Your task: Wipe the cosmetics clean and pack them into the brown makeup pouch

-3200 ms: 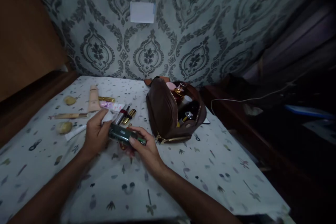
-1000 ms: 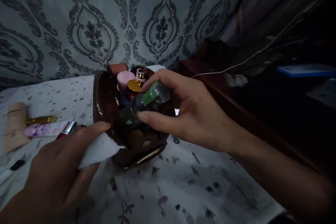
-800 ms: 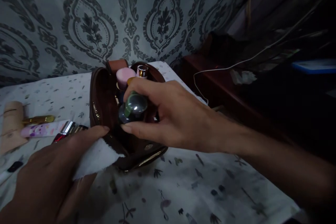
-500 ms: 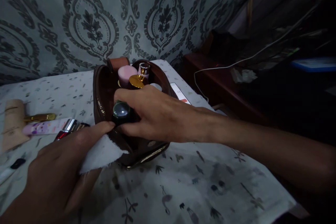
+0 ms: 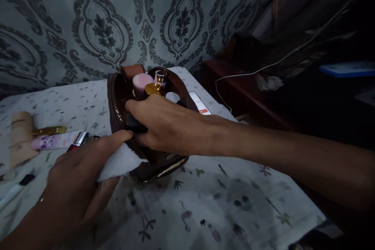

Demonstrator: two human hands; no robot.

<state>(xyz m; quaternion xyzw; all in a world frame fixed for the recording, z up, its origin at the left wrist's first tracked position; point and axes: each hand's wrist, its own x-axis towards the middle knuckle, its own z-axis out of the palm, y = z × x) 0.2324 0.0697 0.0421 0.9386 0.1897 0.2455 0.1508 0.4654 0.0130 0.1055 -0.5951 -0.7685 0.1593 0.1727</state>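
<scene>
A brown zippered pouch (image 5: 172,166) stands unzipped on the cloth-covered table. My right hand (image 5: 164,125) reaches into it, fingers closed around a dark, round-topped container (image 5: 135,123) whose lower part is hidden. Beside that hand in the pouch are a pink round-lidded jar (image 5: 143,83), a gold lid (image 5: 153,89), a shiny-capped bottle (image 5: 161,77) and a white round lid (image 5: 172,97). My left hand (image 5: 79,175) pinches a torn-edged white cloth or tissue (image 5: 121,162), its fingertip at the pouch's near left rim.
Left on the patterned tablecloth (image 5: 181,226) lie a beige tube (image 5: 22,138), a gold stick (image 5: 49,130), a purple-and-white tube (image 5: 57,140), a silver-capped red item (image 5: 81,140) and a black-tipped white item (image 5: 17,189). A phone (image 5: 199,103) lies behind the pouch.
My right hand has lowered the dark container deeper into the pouch, and its top now shows less. My left hand has shifted slightly right with the white piece, still at the rim.
</scene>
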